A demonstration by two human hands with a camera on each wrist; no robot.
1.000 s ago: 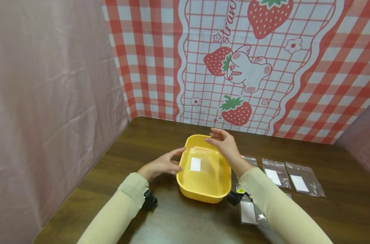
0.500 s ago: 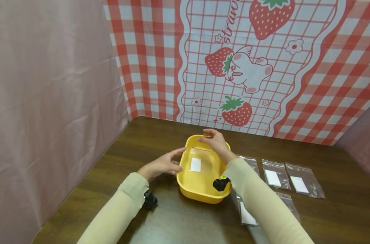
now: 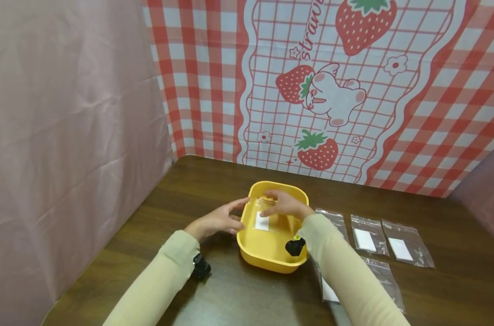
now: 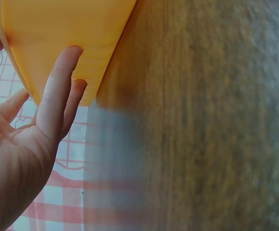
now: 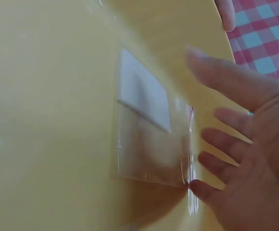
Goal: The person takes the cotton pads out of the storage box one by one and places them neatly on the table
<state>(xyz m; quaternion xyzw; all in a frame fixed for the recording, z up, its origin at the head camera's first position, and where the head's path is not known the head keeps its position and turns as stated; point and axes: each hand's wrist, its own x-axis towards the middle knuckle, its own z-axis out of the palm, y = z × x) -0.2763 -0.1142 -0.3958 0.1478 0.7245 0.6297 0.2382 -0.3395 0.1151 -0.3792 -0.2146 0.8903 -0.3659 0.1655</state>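
Note:
A yellow plastic tub (image 3: 267, 263) stands on the table. Inside it lies a clear zip bag (image 5: 151, 151) holding a white card (image 3: 262, 221). My left hand (image 3: 216, 221) is at the tub's left side, its fingers extended along the outer wall in the left wrist view and the thumb near the rim. My right hand (image 3: 287, 206) is inside the tub over the bag. In the right wrist view its fingers (image 5: 226, 142) are spread, with the little finger right at the bag's zip edge and the thumb apart from the others.
Right of the tub lie several more clear zip bags with white cards, among them one bag (image 3: 410, 246) at the far right and another (image 3: 369, 235) beside it. My right sleeve (image 3: 344, 267) partly covers the nearer ones. A strawberry-print cloth (image 3: 312, 90) hangs behind the table.
My right hand has moved left and down, from above the tub's far right rim to inside the tub over the bag. The left hand has stayed in place.

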